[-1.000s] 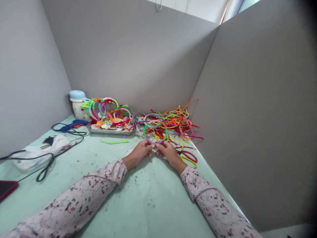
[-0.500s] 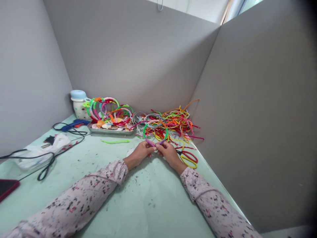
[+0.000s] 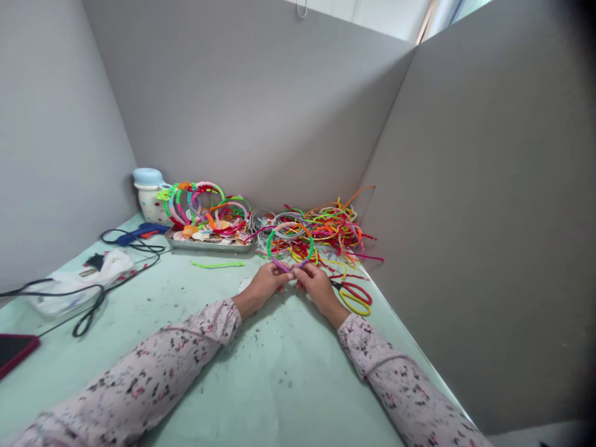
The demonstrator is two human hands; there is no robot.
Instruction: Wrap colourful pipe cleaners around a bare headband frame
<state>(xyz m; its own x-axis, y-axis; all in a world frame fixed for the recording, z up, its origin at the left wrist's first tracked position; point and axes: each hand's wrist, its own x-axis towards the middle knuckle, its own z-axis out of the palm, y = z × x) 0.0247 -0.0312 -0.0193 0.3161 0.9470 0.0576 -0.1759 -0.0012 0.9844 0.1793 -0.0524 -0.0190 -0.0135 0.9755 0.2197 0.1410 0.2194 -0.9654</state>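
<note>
A headband [image 3: 311, 244] wrapped in green, pink, orange and purple pipe cleaner stands upright between my two hands, its arch away from me. My left hand [image 3: 269, 282] pinches one purple end, and my right hand [image 3: 315, 284] pinches the other. The two ends are close together at my fingertips; whether they touch is hard to see. Just right of my right hand lie scissors [image 3: 354, 297] with a red and a yellow handle loop. A light green pipe cleaner [image 3: 216, 265] rests on the table to the left, beyond my left hand.
Behind the headband is a pile of coloured pipe cleaners [image 3: 338, 226] beside bare metal hoops [image 3: 261, 218]. A metal tray [image 3: 209, 247] carries several wrapped headbands. Left are a blue glue gun [image 3: 139, 234], black cable [image 3: 100, 304], plastic bag [image 3: 69, 288], lidded cup [image 3: 151, 197] and red-edged phone [image 3: 16, 354].
The headband's arch has shifted slightly to the left and its ends have tilted a little. Both hands keep their pinch in nearly the same place.
</note>
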